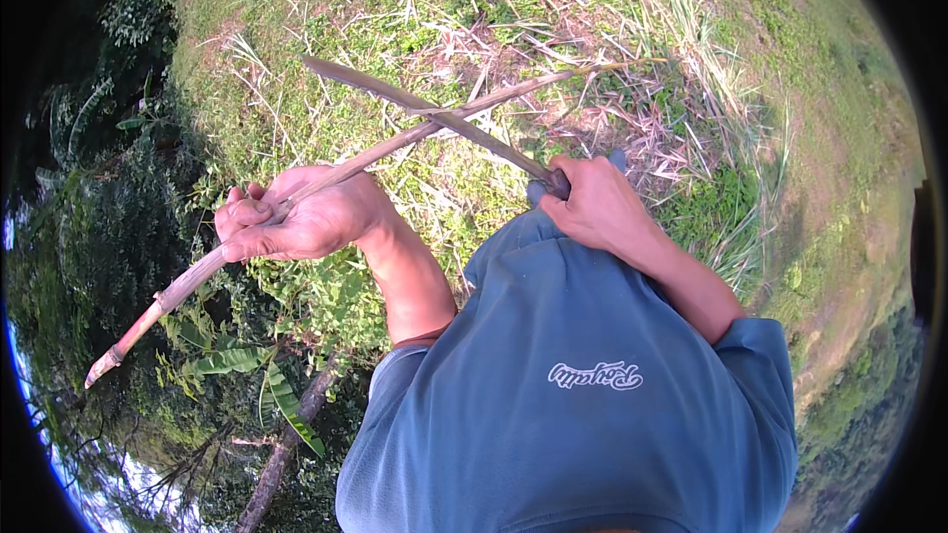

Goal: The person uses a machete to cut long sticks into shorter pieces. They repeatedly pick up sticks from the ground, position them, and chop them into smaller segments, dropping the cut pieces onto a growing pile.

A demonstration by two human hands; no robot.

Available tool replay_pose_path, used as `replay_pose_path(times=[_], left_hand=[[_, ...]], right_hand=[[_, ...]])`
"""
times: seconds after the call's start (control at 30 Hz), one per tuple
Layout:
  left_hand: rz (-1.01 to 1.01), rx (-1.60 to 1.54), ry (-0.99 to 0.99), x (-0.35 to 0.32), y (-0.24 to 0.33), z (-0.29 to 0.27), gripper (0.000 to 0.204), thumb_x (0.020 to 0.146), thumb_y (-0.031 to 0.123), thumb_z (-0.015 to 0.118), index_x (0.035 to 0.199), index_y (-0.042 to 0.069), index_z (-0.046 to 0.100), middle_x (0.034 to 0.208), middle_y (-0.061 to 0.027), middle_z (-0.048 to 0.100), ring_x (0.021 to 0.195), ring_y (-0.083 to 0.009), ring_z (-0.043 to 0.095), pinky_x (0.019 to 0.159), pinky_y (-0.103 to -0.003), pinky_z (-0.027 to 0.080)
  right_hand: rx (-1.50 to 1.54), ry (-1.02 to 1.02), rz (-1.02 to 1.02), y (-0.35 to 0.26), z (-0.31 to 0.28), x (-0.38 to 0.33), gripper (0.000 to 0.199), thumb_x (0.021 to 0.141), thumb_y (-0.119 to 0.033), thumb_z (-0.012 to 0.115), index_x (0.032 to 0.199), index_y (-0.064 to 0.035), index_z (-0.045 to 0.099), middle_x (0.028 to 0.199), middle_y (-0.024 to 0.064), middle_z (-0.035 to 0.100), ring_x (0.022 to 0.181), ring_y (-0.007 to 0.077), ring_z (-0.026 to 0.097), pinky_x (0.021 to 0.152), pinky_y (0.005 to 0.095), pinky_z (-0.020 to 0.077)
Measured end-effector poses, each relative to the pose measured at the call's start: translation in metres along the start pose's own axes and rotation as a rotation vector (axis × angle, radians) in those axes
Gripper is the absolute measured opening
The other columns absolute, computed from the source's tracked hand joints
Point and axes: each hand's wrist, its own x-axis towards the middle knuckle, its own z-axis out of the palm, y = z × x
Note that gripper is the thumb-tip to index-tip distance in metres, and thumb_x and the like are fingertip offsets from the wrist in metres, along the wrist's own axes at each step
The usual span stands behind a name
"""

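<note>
My left hand (296,219) grips a long, thin brown stalk (395,141) that runs from a cut end at the lower left up to a fine tip at the upper right. My right hand (592,205) holds the handle of a long curved blade (434,115). The blade points up and to the left and crosses over the stalk near its middle, its edge lying against the stalk. Both forearms come up from my blue shirt (583,375).
Grassy ground (326,30) with dry cut stalks and straw (642,109) lies beyond the hands. Dense green bushes (118,197) and leafy plants fill the left. A bare earth patch (849,266) runs along the right.
</note>
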Motion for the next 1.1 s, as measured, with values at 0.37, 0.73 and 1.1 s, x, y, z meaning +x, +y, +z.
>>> replay_pose_path(times=[0.37, 0.73, 1.1], left_hand=[[-0.329, -0.298, -0.088, 0.012, 0.004, -0.022, 0.052, 0.098, 0.059, 0.029, 0.073, 0.014, 0.03, 0.055, -0.0005, 0.028, 0.036, -0.0098, 0.025, 0.032, -0.022, 0.023], [-0.351, -0.797, -0.298, 0.056, 0.031, -0.053, 0.056, 0.097, 0.058, 0.033, 0.064, 0.012, 0.03, 0.054, -0.0005, 0.029, 0.033, -0.0093, 0.026, 0.029, -0.021, 0.024], [-0.505, -0.565, -0.128, 0.086, 0.026, -0.056, 0.055, 0.097, 0.06, 0.031, 0.075, 0.011, 0.043, 0.052, 0.002, 0.026, 0.04, -0.01, 0.023, 0.037, -0.022, 0.021]], right_hand=[[0.015, -0.083, -0.057, -0.024, 0.003, -0.022, 0.026, 0.073, -0.023, 0.064, 0.074, 0.0022, 0.061, 0.063, 0.0225, 0.059, 0.06, 0.04, 0.058, 0.062, 0.0465, 0.0471], [-0.26, 0.221, 0.634, 0.247, 0.036, 0.026, 0.051, 0.079, -0.04, 0.062, 0.087, 0.0107, 0.064, 0.095, 0.0311, 0.065, 0.092, 0.0431, 0.064, 0.085, 0.0464, 0.0512], [0.094, 0.305, 0.193, 0.088, 0.011, -0.028, 0.026, 0.07, -0.022, 0.064, 0.079, 0.0022, 0.059, 0.057, 0.0194, 0.055, 0.052, 0.035, 0.054, 0.055, 0.0433, 0.0439]])
